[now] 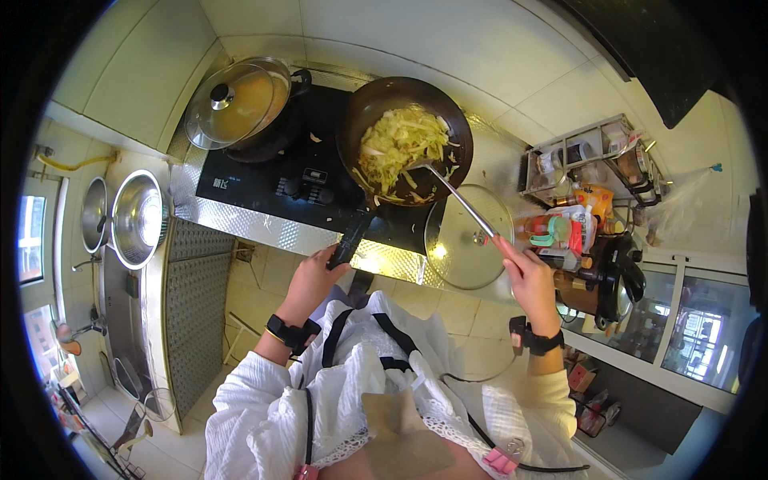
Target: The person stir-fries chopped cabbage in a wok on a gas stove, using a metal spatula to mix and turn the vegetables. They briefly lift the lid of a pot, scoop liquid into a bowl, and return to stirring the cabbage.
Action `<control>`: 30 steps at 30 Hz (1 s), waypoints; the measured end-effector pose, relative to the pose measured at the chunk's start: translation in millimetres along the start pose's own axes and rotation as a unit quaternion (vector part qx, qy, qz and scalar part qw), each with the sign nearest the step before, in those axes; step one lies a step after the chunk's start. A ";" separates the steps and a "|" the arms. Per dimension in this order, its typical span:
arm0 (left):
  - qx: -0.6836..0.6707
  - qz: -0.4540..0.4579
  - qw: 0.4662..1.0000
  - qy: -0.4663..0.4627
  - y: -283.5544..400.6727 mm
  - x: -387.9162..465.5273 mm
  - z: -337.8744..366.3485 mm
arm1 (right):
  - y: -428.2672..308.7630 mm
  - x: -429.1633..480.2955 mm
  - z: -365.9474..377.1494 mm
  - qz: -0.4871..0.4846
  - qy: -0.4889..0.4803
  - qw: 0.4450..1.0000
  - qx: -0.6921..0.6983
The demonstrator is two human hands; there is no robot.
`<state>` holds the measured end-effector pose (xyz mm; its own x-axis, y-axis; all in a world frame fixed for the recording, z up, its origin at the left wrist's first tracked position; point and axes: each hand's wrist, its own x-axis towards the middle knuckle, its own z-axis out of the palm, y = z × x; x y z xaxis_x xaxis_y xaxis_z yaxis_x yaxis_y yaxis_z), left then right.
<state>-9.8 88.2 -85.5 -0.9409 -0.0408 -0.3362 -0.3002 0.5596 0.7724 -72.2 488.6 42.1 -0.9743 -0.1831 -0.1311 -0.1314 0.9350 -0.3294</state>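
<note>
My left hand (315,279) is closed on the black handle of a dark wok (459,129), which stands on the right part of a black glass cooktop (246,183). Shredded cabbage (405,141) lies heaped in the wok, with some loose shreds along its wall. In my right hand (531,279) is the upper end of a long metal spatula (459,198). Its blade rests at the near right edge of the cabbage, inside the wok. Both wrists wear black bands.
On the left part of the cooktop stands a dark pot (258,147) under a tilted glass lid (240,105). Another glass lid (447,264) lies beside the wok. Further right are a metal spice rack (531,174), bottles and a black-lidded cooker (612,282). Steel basins (123,222) stand far left.
</note>
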 end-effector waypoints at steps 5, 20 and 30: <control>-0.004 -0.021 1.000 -0.016 0.8 0.8 -2.0 | -22.3 -18.2 -55.7 -0.018 0.024 0.993 0.118; 0.002 0.005 1.000 0.005 -4.1 1.7 1.8 | -37.6 -16.4 -97.3 -0.012 0.015 0.999 -0.031; 0.014 -0.006 1.000 -0.013 0.8 0.7 -3.6 | 11.9 -7.0 -6.2 0.195 0.026 0.935 0.296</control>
<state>-11.2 85.7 -83.1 -0.9327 -0.0264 -0.3598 -0.3068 0.5827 0.7525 -68.1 502.9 44.9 -0.9367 0.1661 -0.3082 0.3446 0.5926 -0.7280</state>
